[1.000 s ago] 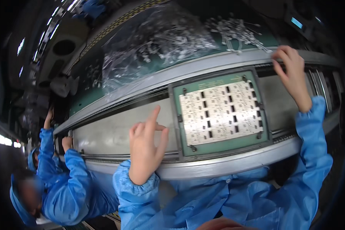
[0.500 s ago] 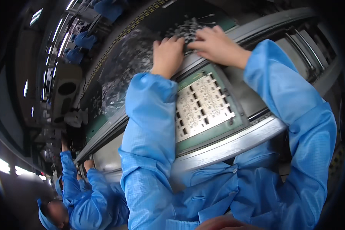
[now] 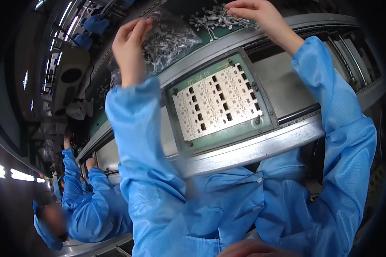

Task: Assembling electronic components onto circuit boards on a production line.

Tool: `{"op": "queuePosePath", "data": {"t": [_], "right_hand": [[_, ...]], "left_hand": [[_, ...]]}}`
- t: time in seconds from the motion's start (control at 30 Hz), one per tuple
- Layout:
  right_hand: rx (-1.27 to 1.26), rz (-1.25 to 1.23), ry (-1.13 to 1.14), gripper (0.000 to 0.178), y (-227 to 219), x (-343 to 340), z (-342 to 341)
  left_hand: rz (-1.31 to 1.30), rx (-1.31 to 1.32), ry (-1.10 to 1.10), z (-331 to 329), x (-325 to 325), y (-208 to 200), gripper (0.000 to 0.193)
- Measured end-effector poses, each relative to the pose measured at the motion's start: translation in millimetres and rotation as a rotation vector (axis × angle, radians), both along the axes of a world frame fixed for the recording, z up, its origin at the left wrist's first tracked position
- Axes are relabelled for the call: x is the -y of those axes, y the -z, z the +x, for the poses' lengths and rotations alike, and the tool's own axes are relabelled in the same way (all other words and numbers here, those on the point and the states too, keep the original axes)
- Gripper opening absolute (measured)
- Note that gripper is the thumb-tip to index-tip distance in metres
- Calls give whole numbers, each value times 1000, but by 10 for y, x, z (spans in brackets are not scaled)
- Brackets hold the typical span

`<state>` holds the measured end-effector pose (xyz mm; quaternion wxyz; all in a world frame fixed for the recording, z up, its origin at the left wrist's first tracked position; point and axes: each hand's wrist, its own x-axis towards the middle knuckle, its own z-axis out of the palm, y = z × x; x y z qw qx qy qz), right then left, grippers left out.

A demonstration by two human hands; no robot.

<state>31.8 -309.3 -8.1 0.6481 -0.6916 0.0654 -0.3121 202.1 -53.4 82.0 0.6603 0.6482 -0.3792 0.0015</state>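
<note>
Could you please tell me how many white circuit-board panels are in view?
1: the white circuit-board panel lies on a green carrier between the silver rails. Others could be hidden behind the left blue sleeve.

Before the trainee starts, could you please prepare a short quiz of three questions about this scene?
1. Which hand is nearer to the loose white-ended wires: A) left hand; B) right hand?
2. True or false: the white circuit-board panel lies on the green fixture plate.
3. Fill in: both of the person's sleeves are ____.

Key: 1. B; 2. True; 3. blue.
</note>
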Motion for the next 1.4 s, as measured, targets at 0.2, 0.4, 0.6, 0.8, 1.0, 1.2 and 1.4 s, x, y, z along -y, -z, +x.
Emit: {"op": "queuePosePath", "data": {"t": [0.2,0.4,0.6,0.8,1.0,1.2,1.4], "right_hand": [[236,92,-34,14,-301,-431,-113],[334,-75,68,12,-381,-800,-130],[275,-26,36,10,-264,-768,100],[201,-176,-1,9,-189,-901,81],[-101,-773,-83,18,67,-1305,24],[-107,-1066,-74,13,274,-1547,48],[-136,-1057,-85,10,284,-1574,2]], "left_hand": [[395,502,-304,-530,-1116,531,4],[441,295,-219,-638,-1255,931,4],[582,408,-267,-638,-1198,1041,7],[501,194,-193,-690,-1187,1055,11],[488,37,-184,-881,-1171,981,13],[578,576,-332,-665,-1266,1074,7],[625,698,-339,-662,-1322,1110,6]]}}
